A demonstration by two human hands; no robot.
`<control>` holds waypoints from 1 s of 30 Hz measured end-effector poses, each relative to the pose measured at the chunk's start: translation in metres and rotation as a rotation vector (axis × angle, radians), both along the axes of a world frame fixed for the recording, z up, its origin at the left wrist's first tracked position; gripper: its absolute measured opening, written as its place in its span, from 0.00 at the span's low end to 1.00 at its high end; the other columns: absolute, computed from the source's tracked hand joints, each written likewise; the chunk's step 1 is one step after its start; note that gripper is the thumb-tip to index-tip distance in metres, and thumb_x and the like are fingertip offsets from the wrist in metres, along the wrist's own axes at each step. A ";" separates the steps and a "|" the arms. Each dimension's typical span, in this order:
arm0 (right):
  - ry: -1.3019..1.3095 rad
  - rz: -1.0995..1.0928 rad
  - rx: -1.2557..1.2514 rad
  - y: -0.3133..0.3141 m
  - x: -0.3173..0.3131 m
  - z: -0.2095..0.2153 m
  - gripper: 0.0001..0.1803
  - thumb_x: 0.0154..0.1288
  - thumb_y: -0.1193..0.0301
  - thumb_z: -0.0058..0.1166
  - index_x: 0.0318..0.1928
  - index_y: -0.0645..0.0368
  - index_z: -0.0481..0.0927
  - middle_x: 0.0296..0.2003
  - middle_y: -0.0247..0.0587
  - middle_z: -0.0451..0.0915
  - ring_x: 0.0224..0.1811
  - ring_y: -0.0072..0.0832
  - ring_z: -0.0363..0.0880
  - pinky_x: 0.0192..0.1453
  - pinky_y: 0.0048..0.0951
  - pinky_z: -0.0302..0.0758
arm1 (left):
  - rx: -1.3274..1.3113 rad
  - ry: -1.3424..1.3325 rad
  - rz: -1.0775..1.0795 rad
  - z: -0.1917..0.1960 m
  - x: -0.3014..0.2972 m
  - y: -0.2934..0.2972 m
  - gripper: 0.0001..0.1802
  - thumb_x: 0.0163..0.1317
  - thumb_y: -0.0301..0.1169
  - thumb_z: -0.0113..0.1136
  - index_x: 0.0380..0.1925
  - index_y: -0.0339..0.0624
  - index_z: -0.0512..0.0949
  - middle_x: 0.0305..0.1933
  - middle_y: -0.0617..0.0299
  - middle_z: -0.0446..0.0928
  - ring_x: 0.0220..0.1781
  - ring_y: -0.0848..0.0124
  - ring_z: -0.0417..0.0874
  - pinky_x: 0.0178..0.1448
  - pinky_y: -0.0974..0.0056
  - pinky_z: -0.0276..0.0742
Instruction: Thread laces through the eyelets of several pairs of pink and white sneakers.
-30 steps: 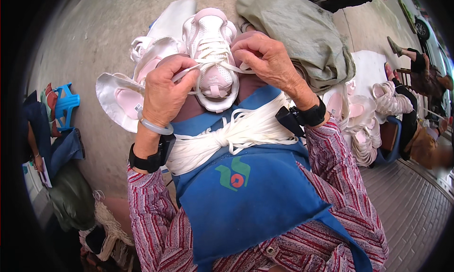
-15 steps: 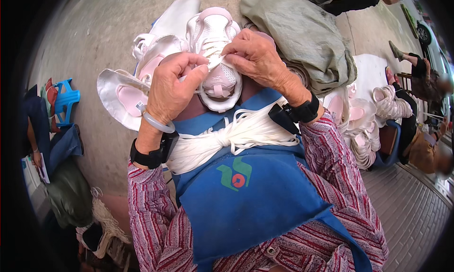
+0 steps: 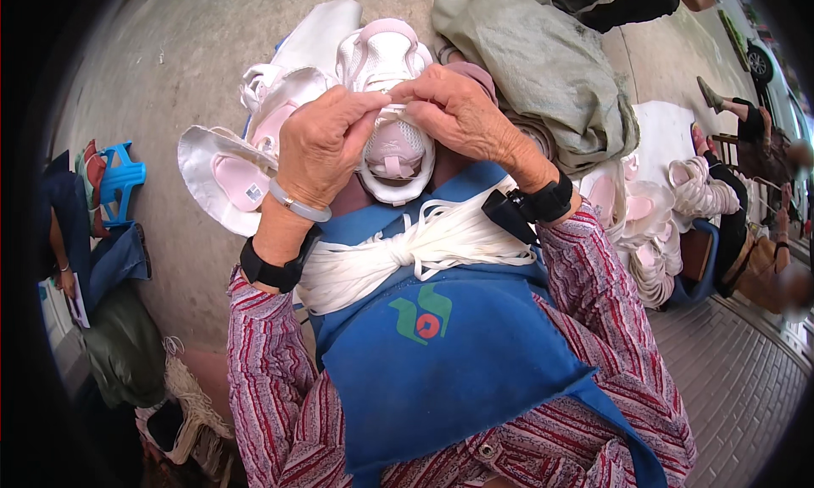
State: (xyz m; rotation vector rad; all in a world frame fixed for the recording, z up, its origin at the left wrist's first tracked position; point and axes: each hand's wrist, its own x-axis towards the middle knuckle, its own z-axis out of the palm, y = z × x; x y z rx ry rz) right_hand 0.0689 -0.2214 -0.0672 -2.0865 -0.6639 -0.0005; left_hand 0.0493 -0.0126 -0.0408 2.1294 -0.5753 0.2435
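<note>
A white and pink shoe upper (image 3: 383, 54) rests between my knees, its rounded mesh toe part towards me. Across its lacing area, both hands meet over a white shoelace (image 3: 397, 111). My left hand (image 3: 332, 140) is closed in a pinch on the lace, thumb and forefinger together. My right hand (image 3: 462, 106) also pinches the lace, its fingertips close beside the left ones. The fingers hide most of the lace holes. On my lap, over a blue apron (image 3: 458, 369), lies a tied bundle of white laces (image 3: 403, 249).
More white and pink uppers (image 3: 229, 178) lie just left of my knees. A grey-green woven sack (image 3: 534, 72) is at the far right. Beyond it sit stacked uppers (image 3: 644, 204). A blue stool (image 3: 121, 178) stands at the left. Other people sit or stand around the edges.
My left hand has moved up and right, bringing its fingertips beside the right hand's. The right hand has shifted slightly left. Less of the lacing now shows between them.
</note>
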 end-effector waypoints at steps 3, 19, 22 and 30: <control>0.037 0.098 0.094 -0.004 0.005 -0.002 0.10 0.61 0.71 0.53 0.42 0.60 0.82 0.31 0.41 0.75 0.34 0.33 0.74 0.43 0.28 0.72 | 0.164 -0.085 0.001 0.005 0.001 0.000 0.13 0.54 0.20 0.63 0.40 0.44 0.84 0.27 0.62 0.76 0.28 0.70 0.77 0.31 0.69 0.71; 0.486 0.159 0.283 -0.016 0.010 0.006 0.10 0.65 0.68 0.58 0.38 0.64 0.81 0.32 0.30 0.75 0.35 0.16 0.72 0.40 0.19 0.70 | 0.193 0.317 0.024 -0.021 0.004 0.022 0.11 0.62 0.28 0.59 0.44 0.37 0.79 0.34 0.56 0.80 0.34 0.71 0.80 0.42 0.67 0.76; 0.577 0.115 0.373 -0.018 0.008 0.010 0.13 0.65 0.65 0.59 0.41 0.62 0.82 0.30 0.28 0.77 0.32 0.13 0.71 0.37 0.17 0.69 | 0.143 0.407 0.002 -0.018 0.007 0.023 0.09 0.61 0.26 0.59 0.41 0.36 0.79 0.31 0.57 0.80 0.32 0.72 0.80 0.39 0.69 0.75; 0.429 0.089 0.155 -0.013 0.008 0.010 0.11 0.64 0.67 0.58 0.37 0.65 0.81 0.25 0.29 0.73 0.29 0.16 0.69 0.32 0.20 0.67 | 0.137 -0.050 0.288 -0.008 0.008 0.080 0.07 0.62 0.25 0.61 0.39 0.39 0.82 0.30 0.61 0.81 0.32 0.76 0.81 0.36 0.71 0.75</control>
